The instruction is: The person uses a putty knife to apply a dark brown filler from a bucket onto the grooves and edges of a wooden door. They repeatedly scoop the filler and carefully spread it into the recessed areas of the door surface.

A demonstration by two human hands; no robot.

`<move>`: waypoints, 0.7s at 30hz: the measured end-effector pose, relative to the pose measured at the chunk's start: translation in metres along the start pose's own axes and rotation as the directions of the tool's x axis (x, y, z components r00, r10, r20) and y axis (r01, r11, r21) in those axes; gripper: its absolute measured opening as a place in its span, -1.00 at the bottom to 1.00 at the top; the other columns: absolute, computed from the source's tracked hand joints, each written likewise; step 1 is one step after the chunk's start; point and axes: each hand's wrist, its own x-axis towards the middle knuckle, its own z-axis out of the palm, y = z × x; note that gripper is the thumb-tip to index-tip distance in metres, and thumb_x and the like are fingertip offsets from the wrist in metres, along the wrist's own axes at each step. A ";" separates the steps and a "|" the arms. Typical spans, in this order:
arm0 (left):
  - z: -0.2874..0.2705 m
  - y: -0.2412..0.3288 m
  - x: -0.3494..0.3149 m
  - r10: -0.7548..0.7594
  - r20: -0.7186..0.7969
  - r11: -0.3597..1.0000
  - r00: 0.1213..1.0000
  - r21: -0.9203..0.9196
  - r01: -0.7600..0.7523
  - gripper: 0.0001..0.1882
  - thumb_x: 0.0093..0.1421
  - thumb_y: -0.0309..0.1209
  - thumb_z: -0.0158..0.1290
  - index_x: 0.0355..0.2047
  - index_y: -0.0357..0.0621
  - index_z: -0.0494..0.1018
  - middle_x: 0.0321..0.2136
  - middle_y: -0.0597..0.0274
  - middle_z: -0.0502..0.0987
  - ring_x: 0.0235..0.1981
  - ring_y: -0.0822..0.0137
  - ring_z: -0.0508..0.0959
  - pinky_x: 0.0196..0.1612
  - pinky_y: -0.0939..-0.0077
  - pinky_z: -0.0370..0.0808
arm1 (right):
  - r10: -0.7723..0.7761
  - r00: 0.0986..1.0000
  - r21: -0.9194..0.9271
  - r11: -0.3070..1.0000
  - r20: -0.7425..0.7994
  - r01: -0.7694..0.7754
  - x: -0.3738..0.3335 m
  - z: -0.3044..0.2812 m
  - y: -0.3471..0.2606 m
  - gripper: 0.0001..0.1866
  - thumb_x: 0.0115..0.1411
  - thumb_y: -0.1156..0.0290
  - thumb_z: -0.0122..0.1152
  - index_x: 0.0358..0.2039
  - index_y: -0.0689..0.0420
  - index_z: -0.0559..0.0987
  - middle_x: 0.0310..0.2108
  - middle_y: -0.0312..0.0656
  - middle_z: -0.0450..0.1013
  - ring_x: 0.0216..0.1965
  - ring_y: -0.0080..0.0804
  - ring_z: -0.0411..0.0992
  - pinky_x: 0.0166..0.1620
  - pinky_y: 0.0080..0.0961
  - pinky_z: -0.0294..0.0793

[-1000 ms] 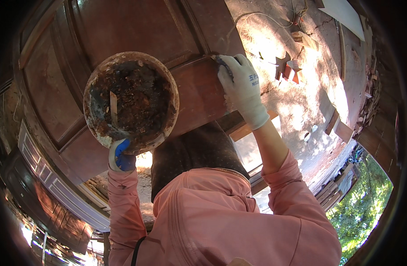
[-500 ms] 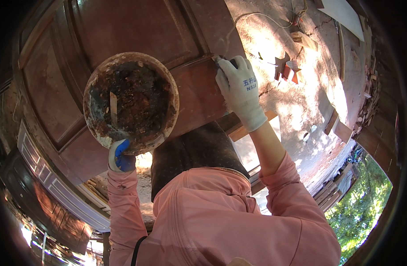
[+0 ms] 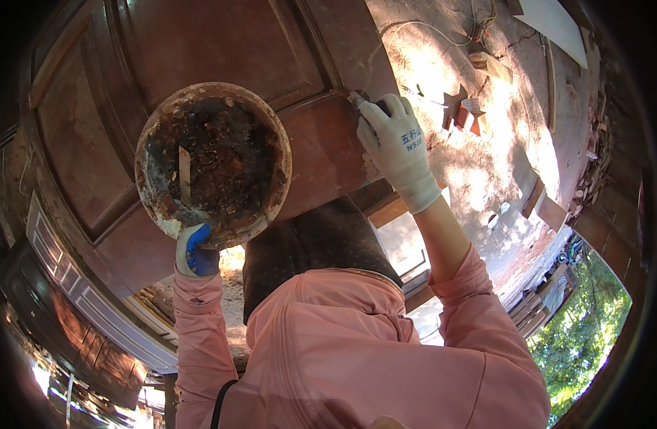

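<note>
My left hand (image 3: 197,252), in a white and blue glove, is closed on the near rim of a round, crusted bowl (image 3: 282,139). Dark brown, lumpy stuff lines the inside of the bowl, and a flat wooden stick (image 3: 184,175) rests in it. The bowl is held over a reddish-brown panelled wooden door (image 3: 221,43) lying flat. My right hand (image 3: 396,146), gloved in white, is closed round a small dark-handled tool (image 3: 384,107). Its greyish tip meets the door near a moulding corner by the right edge; its exact kind is mostly hidden by the fingers.
Sunlit ground (image 3: 514,143) with wood offcuts (image 3: 491,66) and a reddish block (image 3: 471,118) extends to the right. A thin hose (image 3: 428,26) lies at the top. A pale panelled door (image 3: 99,307) and a dark one (image 3: 49,300) stand at the left.
My right hand and the tool have shifted slightly right and toward me along the door's right edge. The bowl in my left hand has barely moved.
</note>
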 end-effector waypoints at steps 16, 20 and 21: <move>-0.020 -0.015 -0.002 0.135 -0.048 0.937 0.990 0.330 -0.112 -0.69 0.18 -0.49 0.06 -0.08 -0.34 0.58 -0.05 -0.02 0.63 0.02 0.04 0.61 0.19 0.08 0.51 | 0.101 0.995 0.114 0.988 0.008 -0.101 0.013 -0.004 -0.013 -0.75 0.18 0.48 0.24 -0.11 0.18 0.60 -0.32 -0.03 0.43 -0.24 0.00 0.44 -0.14 -0.14 0.46; -0.022 -0.018 -0.003 0.151 -0.029 0.954 0.988 0.266 -0.138 -0.72 0.19 -0.50 0.06 -0.10 -0.32 0.58 -0.06 -0.01 0.63 0.01 0.06 0.62 0.17 0.11 0.52 | 0.026 1.000 0.086 0.996 0.011 -0.027 0.019 -0.004 -0.012 -0.75 0.18 0.46 0.23 -0.11 0.17 0.60 -0.31 -0.06 0.43 -0.23 -0.01 0.44 -0.14 -0.14 0.47; -0.022 -0.018 -0.003 0.154 -0.029 0.954 0.988 0.266 -0.141 -0.73 0.20 -0.50 0.06 -0.11 -0.32 0.58 -0.07 -0.01 0.63 0.00 0.06 0.62 0.17 0.12 0.52 | -0.017 1.000 0.041 0.999 0.025 0.016 0.022 -0.006 -0.011 -0.76 0.18 0.43 0.24 -0.12 0.14 0.60 -0.30 -0.09 0.44 -0.22 -0.05 0.45 -0.15 -0.17 0.49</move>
